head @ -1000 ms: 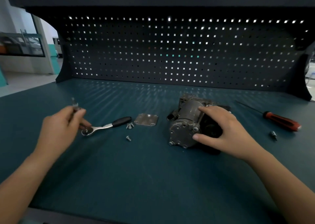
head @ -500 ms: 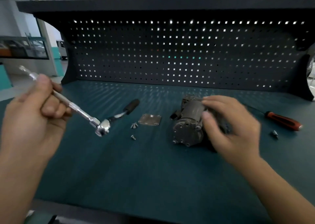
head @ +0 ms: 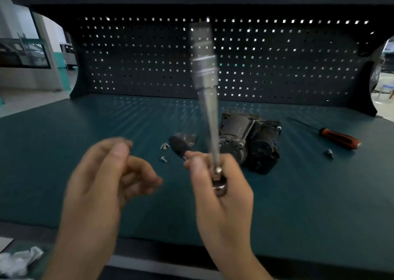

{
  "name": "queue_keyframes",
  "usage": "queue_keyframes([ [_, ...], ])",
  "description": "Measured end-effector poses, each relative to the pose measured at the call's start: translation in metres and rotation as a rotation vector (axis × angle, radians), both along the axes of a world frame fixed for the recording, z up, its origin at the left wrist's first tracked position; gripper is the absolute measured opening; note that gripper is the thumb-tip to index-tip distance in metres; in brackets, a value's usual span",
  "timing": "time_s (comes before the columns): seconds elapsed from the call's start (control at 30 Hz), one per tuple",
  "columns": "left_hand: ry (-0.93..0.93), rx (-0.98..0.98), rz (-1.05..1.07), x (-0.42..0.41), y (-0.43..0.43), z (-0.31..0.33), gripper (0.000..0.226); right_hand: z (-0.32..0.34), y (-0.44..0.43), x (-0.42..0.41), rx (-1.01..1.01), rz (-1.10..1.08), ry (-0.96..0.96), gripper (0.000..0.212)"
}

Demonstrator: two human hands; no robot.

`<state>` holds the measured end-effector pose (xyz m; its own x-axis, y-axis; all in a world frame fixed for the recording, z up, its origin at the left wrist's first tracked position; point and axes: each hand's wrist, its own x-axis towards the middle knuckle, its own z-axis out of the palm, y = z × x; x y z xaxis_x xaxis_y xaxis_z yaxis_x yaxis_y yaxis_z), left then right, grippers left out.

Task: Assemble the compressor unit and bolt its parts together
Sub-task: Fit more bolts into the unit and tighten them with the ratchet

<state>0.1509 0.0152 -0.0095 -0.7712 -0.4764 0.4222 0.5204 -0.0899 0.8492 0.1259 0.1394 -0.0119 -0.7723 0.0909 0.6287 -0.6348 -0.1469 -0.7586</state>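
Observation:
My right hand (head: 221, 194) grips the head of a ratchet wrench (head: 218, 186) above the bench, in front of the compressor. A long silver extension bar (head: 207, 92) stands up from the ratchet head towards the camera, blurred at its tip. The wrench's black handle (head: 178, 146) points away from me. My left hand (head: 110, 173) hovers beside it, fingers loosely curled and holding nothing. The dark compressor unit (head: 255, 143) lies on the mat with no hand on it. A small metal cover plate (head: 188, 138) lies partly hidden behind the handle, with loose bolts (head: 164, 145) and one single bolt (head: 163, 159) next to it.
A red-handled screwdriver (head: 339, 138) and a small dark socket (head: 329, 152) lie to the right of the compressor. A dark pegboard (head: 277, 66) closes the back of the bench. A crumpled white cloth (head: 19, 260) sits below the bench's front edge at the left.
The ratchet with its extension went from my left hand to my right hand. My right hand left the compressor and came towards me. The extension now stands upright.

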Motion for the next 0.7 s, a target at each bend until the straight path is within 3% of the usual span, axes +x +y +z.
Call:
queue_keyframes([
  [0.07,-0.1,0.172,-0.062,-0.002,0.006,-0.013,0.024,0.004,0.003,0.001,-0.29,0.284,-0.229,0.018],
  [0.17,-0.233,0.364,-0.351,-0.006,0.016,-0.013,0.056,0.006,-0.003,0.009,-0.622,0.721,-0.453,0.015],
  [0.27,-0.151,0.557,-0.395,-0.01,0.023,0.0,0.042,-0.003,-0.019,0.019,-0.746,0.867,-0.669,0.021],
  [0.37,-0.047,0.578,-0.209,-0.014,0.022,0.0,0.016,-0.005,-0.021,0.016,-0.619,0.774,-0.825,0.016],
  [0.43,-0.019,0.583,-0.175,-0.013,0.015,-0.001,0.009,-0.014,-0.015,0.004,-0.513,0.677,-0.872,0.037],
  [0.57,0.046,0.551,-0.236,-0.007,0.01,0.001,0.021,-0.022,0.0,-0.008,-0.417,0.623,-0.944,0.025],
  [0.7,0.096,0.484,-0.242,-0.004,0.016,0.002,0.031,-0.019,0.019,-0.016,-0.387,0.636,-0.801,0.017],
])
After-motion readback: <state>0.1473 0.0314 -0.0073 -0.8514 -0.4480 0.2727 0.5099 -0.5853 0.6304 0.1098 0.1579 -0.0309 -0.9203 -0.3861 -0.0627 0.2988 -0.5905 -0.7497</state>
